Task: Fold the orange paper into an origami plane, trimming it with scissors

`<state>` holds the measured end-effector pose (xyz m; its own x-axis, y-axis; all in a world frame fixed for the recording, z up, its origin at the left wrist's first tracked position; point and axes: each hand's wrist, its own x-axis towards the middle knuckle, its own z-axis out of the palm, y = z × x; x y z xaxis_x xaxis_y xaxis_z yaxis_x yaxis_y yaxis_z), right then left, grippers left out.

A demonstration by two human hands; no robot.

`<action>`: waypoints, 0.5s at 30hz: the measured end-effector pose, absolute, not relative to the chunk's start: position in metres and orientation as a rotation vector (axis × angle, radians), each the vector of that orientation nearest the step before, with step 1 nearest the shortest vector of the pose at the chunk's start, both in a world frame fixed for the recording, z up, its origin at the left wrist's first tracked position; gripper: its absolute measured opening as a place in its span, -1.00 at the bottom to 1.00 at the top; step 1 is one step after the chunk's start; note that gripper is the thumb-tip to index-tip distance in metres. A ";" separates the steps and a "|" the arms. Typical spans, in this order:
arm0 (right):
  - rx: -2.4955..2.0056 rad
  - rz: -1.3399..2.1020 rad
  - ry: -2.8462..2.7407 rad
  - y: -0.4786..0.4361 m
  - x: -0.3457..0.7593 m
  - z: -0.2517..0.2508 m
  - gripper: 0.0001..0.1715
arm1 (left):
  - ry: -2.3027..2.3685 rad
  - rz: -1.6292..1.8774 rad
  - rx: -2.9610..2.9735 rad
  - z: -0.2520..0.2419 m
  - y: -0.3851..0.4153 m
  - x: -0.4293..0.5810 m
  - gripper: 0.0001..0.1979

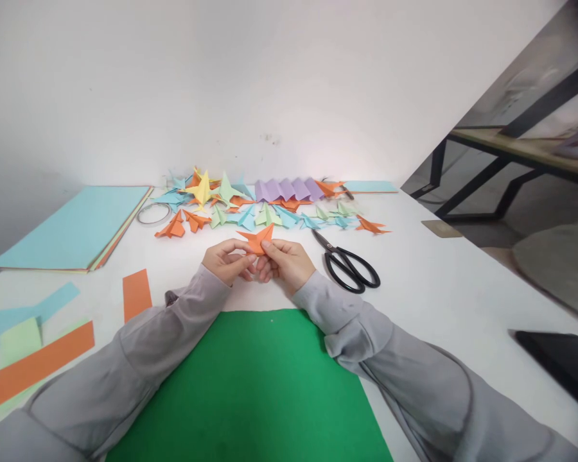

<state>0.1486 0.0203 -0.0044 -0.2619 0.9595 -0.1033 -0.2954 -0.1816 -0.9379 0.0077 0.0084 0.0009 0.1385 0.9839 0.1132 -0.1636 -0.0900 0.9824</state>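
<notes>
My left hand (226,260) and my right hand (286,260) meet at the middle of the white table (438,276), fingers pinched on a small folded orange paper piece (257,239) with pointed tips. Both hands are closed on it from either side. It is held just above the table, beyond the far edge of a green sheet (255,385) that lies under my forearms.
Black scissors (349,264) lie just right of my right hand. Several folded paper shapes (270,205) in orange, blue, green, yellow and purple lie by the wall. A stack of coloured sheets (77,228), a tape ring (153,213) and paper strips (41,362) sit left. A dark object (563,369) lies right.
</notes>
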 end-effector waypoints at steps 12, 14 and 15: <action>-0.944 1.607 -1.005 0.021 0.147 -0.005 -0.52 | 0.955 1.380 1.399 -0.014 0.015 0.008 -0.77; -0.947 1.608 -0.997 0.020 0.147 -0.004 -0.53 | 0.962 1.389 1.404 -0.013 0.014 0.007 -0.81; -0.944 1.609 -0.996 0.020 0.147 -0.004 -0.54 | 0.971 1.396 1.405 -0.012 0.013 0.007 -0.83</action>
